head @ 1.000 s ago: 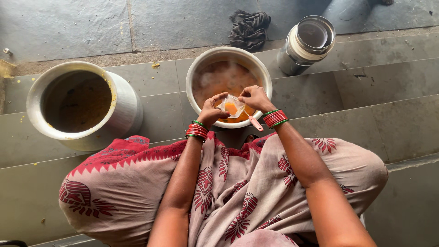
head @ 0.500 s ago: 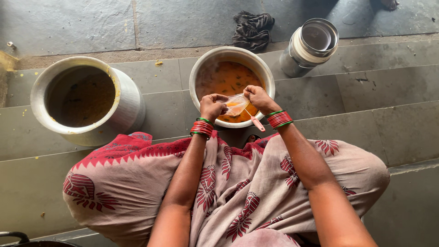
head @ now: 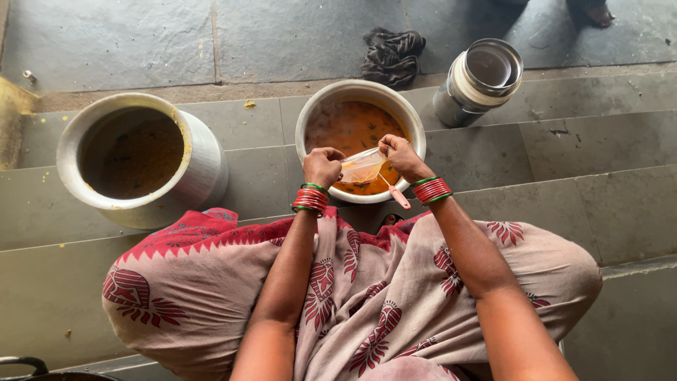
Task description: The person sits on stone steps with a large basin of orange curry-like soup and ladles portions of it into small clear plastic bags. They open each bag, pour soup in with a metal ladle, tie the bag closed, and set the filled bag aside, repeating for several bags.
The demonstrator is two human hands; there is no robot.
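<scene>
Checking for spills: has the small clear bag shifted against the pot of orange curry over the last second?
No. The clear bag stays over the pot's near rim, between both hands.

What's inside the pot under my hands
The pot holds an orange liquid with dark flecks. Both hands, left and right, hold a small clear bag over it, hiding part of the surface. The bottom cannot be seen.
</scene>
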